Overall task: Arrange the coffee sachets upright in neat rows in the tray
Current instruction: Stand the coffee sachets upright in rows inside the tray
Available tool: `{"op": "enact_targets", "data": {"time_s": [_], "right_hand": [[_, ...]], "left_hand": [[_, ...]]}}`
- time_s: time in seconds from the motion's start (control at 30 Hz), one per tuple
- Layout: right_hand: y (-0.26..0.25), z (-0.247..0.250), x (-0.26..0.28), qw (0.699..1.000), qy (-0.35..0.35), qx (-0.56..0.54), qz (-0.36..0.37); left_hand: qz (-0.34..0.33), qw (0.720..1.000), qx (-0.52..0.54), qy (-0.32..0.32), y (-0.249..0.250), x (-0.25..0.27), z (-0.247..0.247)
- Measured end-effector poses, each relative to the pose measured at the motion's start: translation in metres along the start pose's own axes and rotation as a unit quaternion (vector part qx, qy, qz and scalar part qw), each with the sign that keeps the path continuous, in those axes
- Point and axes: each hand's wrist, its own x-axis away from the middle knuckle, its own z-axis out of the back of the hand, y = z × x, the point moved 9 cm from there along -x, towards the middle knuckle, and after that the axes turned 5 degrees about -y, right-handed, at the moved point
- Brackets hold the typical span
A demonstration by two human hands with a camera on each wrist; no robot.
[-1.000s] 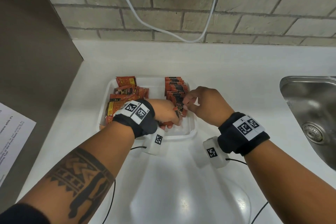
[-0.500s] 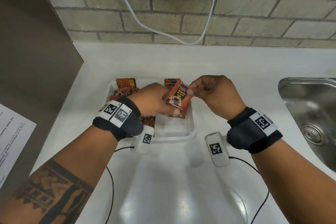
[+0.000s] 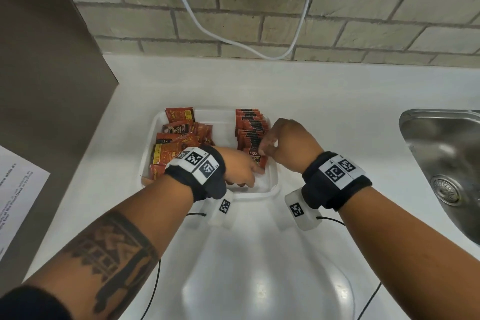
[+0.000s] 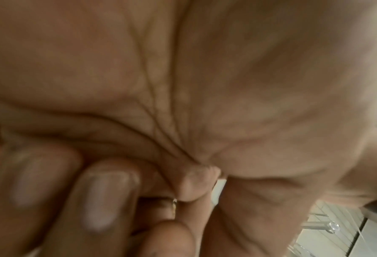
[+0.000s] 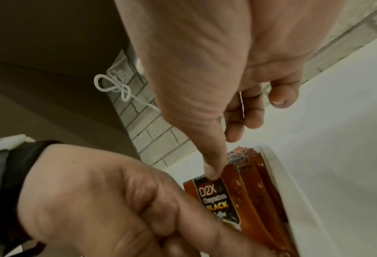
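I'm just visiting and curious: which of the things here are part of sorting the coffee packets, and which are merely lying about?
Part of the job:
tray
upright row of sachets
loose pile of sachets
front sachet, steadied by the right hand
left hand

Just there:
sink
white cable
printed paper

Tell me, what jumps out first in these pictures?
Two hands meet over a white tray on the counter: the right hand steadies the front sachet of an upright row on the tray's right side, with the left hand low beside it. On the tray's left lies a jumbled pile of sachets.
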Motion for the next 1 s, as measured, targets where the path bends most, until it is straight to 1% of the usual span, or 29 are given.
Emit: {"op": "enact_targets", "data": {"time_s": [0.13, 0.37, 0.6, 1.0], "right_hand": [[0.003, -0.008, -0.006, 1.0, -0.013, 0.01, -0.016], [0.006, -0.009, -0.009, 0.999, -0.031, 0.017, -0.032], [0.003, -0.009, -0.008, 0.999, -0.032, 0.025, -0.025], [0.001, -0.006, -0.004, 0.998, -0.032, 0.052, -0.023]], "left_hand": [[0.005, 1.0, -0.006, -0.004, 0.001, -0.01, 0.001], [0.005, 1.0, 0.005, 0.01, -0.001, -0.02, 0.006], [0.008, 1.0, -0.016, 0.008, -0.002, -0.022, 0.004], [0.0, 1.0, 0.02, 0.007, -0.005, -0.02, 0.002]]}}
